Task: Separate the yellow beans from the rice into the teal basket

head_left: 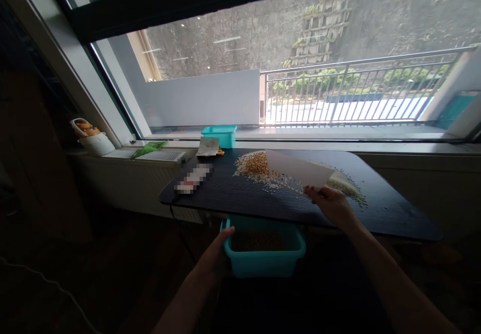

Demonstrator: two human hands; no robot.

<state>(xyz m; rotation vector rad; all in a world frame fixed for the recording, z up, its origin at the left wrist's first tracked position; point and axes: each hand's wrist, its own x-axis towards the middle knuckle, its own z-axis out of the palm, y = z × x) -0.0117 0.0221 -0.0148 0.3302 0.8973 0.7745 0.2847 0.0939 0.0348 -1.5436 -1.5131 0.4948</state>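
Note:
My left hand [217, 258] grips the left rim of a teal plastic tub [264, 266], held just under the front edge of the dark table [240, 199]. Yellowish beans lie in the tub. My right hand [332, 205] pinches the near edge of a white card [296, 172] that rests on the table. Left of the card lies a heap of yellow beans [252, 164]. Right of the card lies a heap of white grains [347, 183]. Loose white grains are scattered along the card's near edge.
A second teal tub [219, 135] stands at the table's back left by the window, with a white paper [208, 146] leaning on it. A blurred small pack [193, 178] lies at the left of the table. A white pot [94, 141] and green cloth [149, 148] sit on the sill.

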